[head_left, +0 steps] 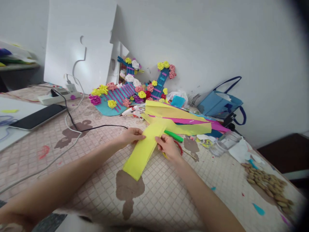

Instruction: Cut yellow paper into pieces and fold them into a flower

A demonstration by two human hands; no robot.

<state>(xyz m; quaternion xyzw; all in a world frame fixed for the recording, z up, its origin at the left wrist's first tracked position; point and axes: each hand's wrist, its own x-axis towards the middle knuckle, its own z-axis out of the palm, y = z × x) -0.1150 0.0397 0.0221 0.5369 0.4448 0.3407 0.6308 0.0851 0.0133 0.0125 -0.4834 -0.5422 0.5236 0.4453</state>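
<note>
Left hand [134,134] and right hand [169,146] pinch a flat yellow paper strip [144,151] — seemingly unshaped; far multicoloured paper flowers [112,103] look finished.

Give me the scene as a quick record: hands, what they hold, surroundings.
Left hand: pinching the left edge of the yellow strip
Right hand: pinching its right edge
Strip's near end: over a brown patch
Back: flowers
Far right: blue bag
Right: jar, nuts
Left: dark-screened device
</note>
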